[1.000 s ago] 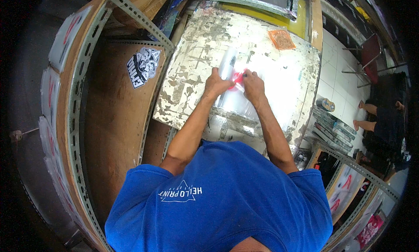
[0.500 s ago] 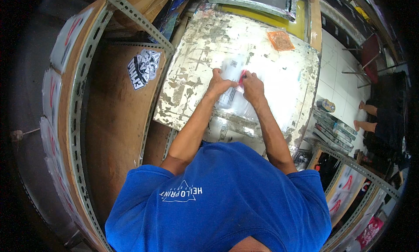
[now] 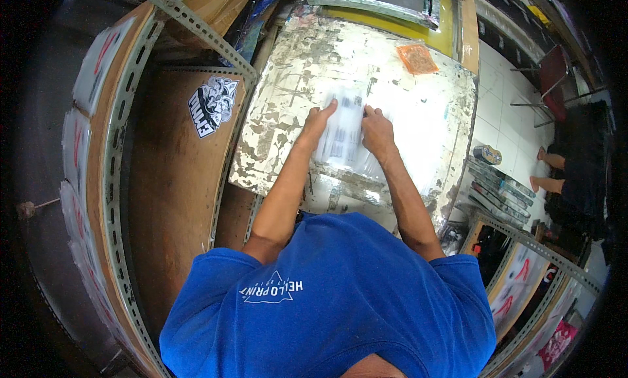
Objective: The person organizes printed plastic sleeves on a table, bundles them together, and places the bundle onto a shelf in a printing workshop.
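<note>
A translucent plastic bag [image 3: 341, 132] with dark print and a small square code is held upright between my hands, above the white, paint-worn tabletop [image 3: 288, 83]. It is smeared by motion. My left hand [image 3: 316, 125] grips its left edge, thumb on top and pointing away from me. With fingers curled in, my right hand [image 3: 378, 134] pinches the bag at its upper right edge. More clear plastic sheets [image 3: 409, 139] lie shiny on the table under and beside the right hand. Whether anything is inside the bag cannot be made out.
An orange packet [image 3: 417, 58] lies at the table's far right. Behind it stand a metal-edged frame [image 3: 373, 1] and a yellow screen [image 3: 399, 34]. Metal shelving [image 3: 134, 162] stands left. On the right are a can [image 3: 487, 155], stacked frames [image 3: 500, 191], a chair [image 3: 553, 83] and another person's legs [image 3: 548, 172].
The pink-red patch between my hands no longer shows. My left hand has moved slightly left, its thumb now pointing away. The bag's code has shifted right and the print has blurred.
</note>
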The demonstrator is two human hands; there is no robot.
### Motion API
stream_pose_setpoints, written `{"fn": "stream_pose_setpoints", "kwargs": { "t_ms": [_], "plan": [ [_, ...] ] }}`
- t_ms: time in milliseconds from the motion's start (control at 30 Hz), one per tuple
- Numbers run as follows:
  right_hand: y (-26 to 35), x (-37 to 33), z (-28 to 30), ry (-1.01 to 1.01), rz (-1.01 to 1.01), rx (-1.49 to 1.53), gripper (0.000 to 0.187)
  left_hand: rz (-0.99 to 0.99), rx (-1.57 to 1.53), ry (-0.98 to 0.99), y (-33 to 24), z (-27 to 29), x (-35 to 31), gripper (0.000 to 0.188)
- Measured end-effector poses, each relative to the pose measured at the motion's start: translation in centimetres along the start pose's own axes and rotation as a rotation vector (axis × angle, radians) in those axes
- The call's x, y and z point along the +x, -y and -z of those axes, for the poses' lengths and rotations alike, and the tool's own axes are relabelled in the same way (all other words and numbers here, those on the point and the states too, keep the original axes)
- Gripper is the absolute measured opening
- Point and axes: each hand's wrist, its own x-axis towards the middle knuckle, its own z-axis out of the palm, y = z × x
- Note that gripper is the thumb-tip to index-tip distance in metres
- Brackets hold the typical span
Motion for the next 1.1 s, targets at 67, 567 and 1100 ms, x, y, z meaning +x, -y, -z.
{"fn": "stream_pose_setpoints", "kwargs": {
  "t_ms": [67,567,1100],
  "plan": [
    [-0.3,0.0,-0.3,-0.008,0.008,-0.001,0.016,0.062,-0.241,0.265,-0.6,0.9,0.4,0.085],
    [-0.3,-0.1,-0.4,-0.050,0.004,0.029,0.020,0.108,-0.179,0.322,-1.8,0.9,-0.7,0.080],
    [-0.6,0.0,-0.6,-0.077,0.000,0.050,0.019,0.084,-0.045,0.349,-2.8,-1.0,-2.5,0.081]
  ]
}}
